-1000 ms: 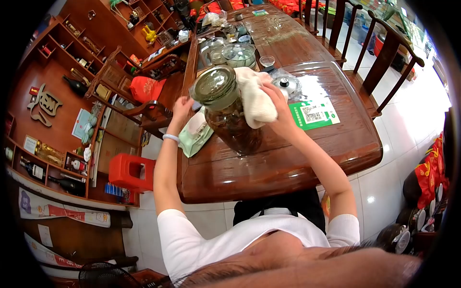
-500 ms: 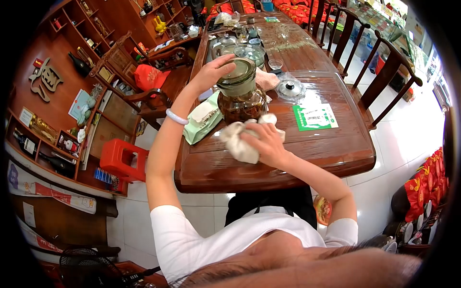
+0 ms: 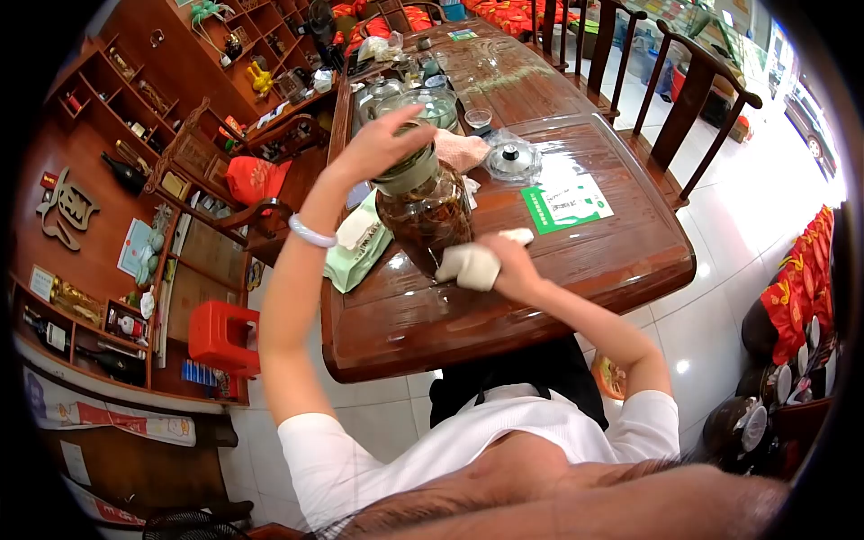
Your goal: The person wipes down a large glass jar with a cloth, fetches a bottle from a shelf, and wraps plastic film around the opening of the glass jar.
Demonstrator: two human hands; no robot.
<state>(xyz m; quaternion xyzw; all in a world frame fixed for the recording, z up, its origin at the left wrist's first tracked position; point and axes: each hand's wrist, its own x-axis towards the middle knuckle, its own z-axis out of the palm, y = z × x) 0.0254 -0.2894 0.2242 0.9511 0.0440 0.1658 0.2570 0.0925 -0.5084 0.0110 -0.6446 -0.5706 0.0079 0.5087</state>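
Note:
A large glass jar [image 3: 430,216] filled with dark brown contents stands near the table's front left, leaning somewhat. My left hand [image 3: 382,144], with a pale bangle on the wrist, grips the jar at its lid, which it partly hides. Bunched in my right hand [image 3: 513,266] is a cream cloth [image 3: 472,267], pressed against the lower right side of the jar. A green and white wipes packet [image 3: 360,247] lies just left of the jar. Behind the jar is a pinkish folded towel [image 3: 461,151].
On the wooden table [image 3: 594,256] are a green and white card [image 3: 569,202], a clear lid with a black knob [image 3: 512,156] and a glass tea set [image 3: 427,106]. Dark chairs [image 3: 688,108] line the right side. A red stool [image 3: 223,337] stands at the left.
My right hand has wiped the cloth along the jar's lower side, and the cloth is more tightly bunched. The jar leans more under my left hand. The whole view has shifted slightly.

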